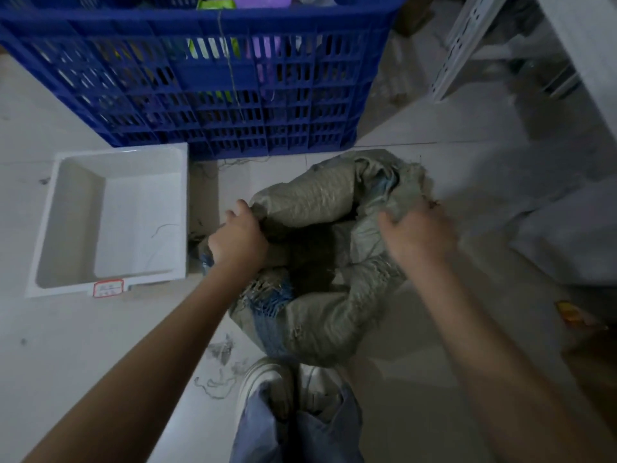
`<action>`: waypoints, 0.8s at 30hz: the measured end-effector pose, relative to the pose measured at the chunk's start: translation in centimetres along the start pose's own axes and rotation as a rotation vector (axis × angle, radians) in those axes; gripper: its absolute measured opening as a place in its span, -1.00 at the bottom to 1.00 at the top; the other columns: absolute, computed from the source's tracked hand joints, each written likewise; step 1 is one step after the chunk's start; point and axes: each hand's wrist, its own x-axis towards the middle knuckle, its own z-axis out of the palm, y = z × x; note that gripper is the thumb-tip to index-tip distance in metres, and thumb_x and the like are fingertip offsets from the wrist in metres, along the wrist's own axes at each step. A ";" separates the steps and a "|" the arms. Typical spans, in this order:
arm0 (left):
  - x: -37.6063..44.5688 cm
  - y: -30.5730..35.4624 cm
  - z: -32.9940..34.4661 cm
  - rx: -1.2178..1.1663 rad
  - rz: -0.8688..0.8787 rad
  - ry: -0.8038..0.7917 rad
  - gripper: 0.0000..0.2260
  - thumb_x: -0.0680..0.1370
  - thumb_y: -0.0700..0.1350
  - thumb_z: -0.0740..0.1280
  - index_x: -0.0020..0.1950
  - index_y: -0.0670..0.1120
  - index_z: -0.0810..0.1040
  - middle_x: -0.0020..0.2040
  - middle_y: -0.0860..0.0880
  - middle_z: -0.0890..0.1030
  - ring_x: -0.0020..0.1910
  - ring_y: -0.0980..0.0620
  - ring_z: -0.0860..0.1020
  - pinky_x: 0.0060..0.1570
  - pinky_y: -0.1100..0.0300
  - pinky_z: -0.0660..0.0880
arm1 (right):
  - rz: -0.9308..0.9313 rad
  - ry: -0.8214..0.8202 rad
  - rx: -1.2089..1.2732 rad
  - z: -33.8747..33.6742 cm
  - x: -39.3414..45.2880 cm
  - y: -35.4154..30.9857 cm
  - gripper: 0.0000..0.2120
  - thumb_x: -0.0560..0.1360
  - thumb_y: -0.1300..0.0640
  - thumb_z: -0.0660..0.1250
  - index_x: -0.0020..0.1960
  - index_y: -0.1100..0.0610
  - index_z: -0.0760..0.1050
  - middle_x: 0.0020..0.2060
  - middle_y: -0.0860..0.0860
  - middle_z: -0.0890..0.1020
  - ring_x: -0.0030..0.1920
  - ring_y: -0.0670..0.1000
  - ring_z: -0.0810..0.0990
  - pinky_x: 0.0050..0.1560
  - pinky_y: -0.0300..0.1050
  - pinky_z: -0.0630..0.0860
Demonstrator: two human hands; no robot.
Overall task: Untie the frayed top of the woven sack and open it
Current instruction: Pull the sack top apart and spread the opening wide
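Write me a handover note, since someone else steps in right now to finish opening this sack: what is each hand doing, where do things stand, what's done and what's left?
Left hand: gripping the left side of the woven sack at its rim.
Right hand: gripping the right side of the rim, bunched fabric in the fingers.
Sack: on the floor in front of the shoes, below the blue crate; white bin to its left.
Done: top looks untied; the mouth gapes, dark inside. Loose thread scraps lie on the floor.
Left: spread the frayed rim wider, perhaps roll it down. Contents cannot be made out.
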 end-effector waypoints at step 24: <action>1.5 1.8 5.4 -0.153 0.092 0.057 -0.74 0.59 -0.13 0.11 0.22 -0.21 0.39 0.14 -0.23 0.58 0.11 -0.25 0.56 -0.02 -0.03 0.45 | 0.334 -0.327 0.301 12.6 1.7 -6.4 0.24 0.17 -0.23 0.54 0.50 0.22 -0.17 0.39 0.23 0.22 0.36 0.22 0.31 0.33 0.15 0.31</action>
